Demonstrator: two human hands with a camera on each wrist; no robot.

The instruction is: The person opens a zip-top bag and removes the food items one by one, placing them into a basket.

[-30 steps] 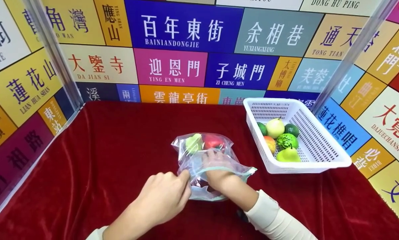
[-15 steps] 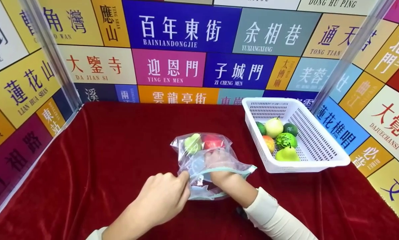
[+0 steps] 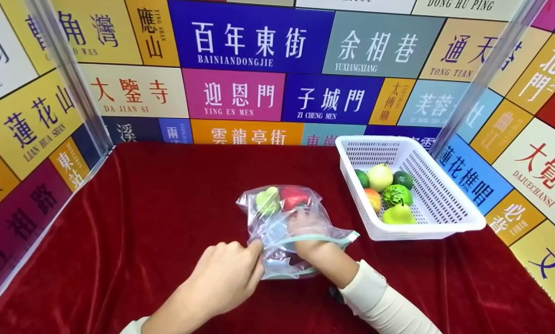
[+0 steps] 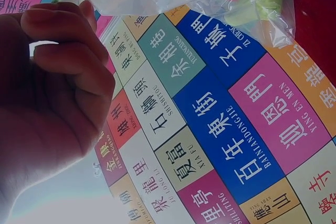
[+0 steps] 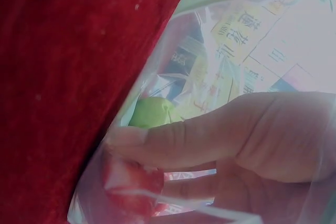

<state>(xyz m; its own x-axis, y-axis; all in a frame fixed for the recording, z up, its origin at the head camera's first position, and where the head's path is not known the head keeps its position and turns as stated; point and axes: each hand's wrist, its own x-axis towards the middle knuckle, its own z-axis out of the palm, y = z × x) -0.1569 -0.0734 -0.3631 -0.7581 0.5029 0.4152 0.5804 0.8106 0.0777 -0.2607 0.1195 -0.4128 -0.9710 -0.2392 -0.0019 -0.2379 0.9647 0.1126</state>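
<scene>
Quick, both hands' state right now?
Left hand: closed, pinching the clear bag.
Right hand: inside it, by the red item; grip can't be told.

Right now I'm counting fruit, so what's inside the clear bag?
A green fruit and a red fruit show side by side in the clear bag. The right hand is inside too; anything beneath it is covered.

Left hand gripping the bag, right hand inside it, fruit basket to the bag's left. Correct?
No: the basket stands right of the bag, as the head view shows. The left hand does grip the bag, with the right hand inside it.
</scene>
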